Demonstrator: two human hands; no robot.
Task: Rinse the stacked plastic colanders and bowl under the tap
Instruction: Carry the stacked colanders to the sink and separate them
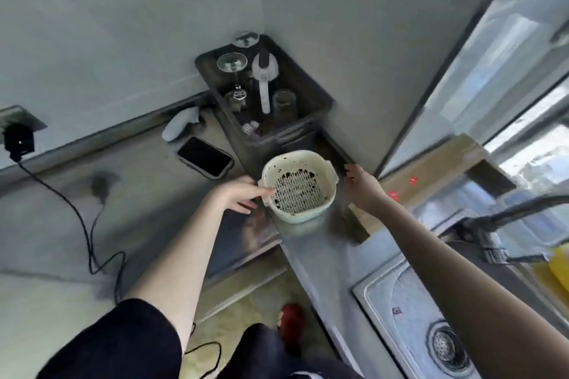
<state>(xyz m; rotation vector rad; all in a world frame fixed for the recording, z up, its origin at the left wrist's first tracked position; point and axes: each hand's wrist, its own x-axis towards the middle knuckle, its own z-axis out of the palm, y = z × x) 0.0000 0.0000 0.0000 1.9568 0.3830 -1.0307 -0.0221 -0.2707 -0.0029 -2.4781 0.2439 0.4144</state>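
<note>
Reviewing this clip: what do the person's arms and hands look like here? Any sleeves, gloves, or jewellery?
Both hands are bare, with no gloves. No rings, watch or bracelets can be made out. The left hand sits at the end of a bare forearm, with a black short sleeve covering the upper arm. The right hand also leads into a bare forearm; no sleeve shows on that arm within the frame.

Matt cream plastic colander (298,186); shiny steel sink (400,311), glossy phone (204,157)
</note>
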